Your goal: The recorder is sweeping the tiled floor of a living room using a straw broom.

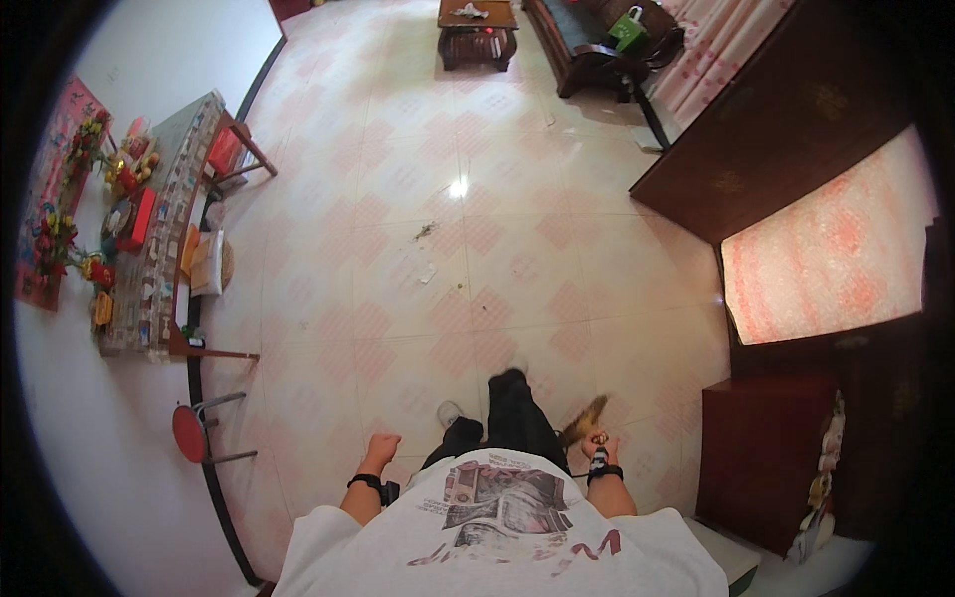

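Observation:
My right hand [599, 447] is closed around the handle of a broom, low at my right side. The broom's brown bristle head [585, 422] shows just beyond the hand, beside my right leg; most of the handle is hidden. On my left, my left hand [381, 449] hangs with its fingers curled in and nothing visible in it. Dark bands sit on both wrists. Ahead of my feet a small heap of dark debris [426, 231] lies on the tiled floor [388, 298], with a pale scrap [428, 275] and a few tiny bits nearer to me.
Along the left wall stands a long table [164, 264] with red and gold decorations; a red round stool [189, 434] is nearer. A low wooden table [477, 18] and a dark wooden bench [587, 50] are at the far end. Dark red cabinet [761, 463] to the right.

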Motion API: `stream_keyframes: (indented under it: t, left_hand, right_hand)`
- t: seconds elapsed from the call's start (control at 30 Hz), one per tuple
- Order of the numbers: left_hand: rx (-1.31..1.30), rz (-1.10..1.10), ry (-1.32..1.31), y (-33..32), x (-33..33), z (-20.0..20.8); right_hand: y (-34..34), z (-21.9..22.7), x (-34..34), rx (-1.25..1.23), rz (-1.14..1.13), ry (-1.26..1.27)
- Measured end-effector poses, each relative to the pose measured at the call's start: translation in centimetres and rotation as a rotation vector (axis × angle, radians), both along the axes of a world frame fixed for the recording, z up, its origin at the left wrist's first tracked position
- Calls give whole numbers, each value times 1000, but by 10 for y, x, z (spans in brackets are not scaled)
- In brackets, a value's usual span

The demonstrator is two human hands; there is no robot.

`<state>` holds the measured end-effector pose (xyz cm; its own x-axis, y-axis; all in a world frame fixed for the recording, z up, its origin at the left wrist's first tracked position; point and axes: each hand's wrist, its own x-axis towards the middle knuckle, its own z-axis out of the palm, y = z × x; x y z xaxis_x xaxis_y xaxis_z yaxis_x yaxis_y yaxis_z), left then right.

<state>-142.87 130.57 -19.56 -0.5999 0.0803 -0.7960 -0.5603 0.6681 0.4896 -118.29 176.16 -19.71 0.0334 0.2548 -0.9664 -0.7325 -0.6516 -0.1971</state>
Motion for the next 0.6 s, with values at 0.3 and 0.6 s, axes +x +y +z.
stream_keyframes:
  t: [0.3, 0.6]
  left_hand:
    - [-195, -298, 102, -94, 63, -19]
    - [-292, 57, 140, 68, -56, 137]
  right_hand:
    - [39, -81, -229, -179, 406, 239]
    - [15, -112, -423, -322, 588, 219]
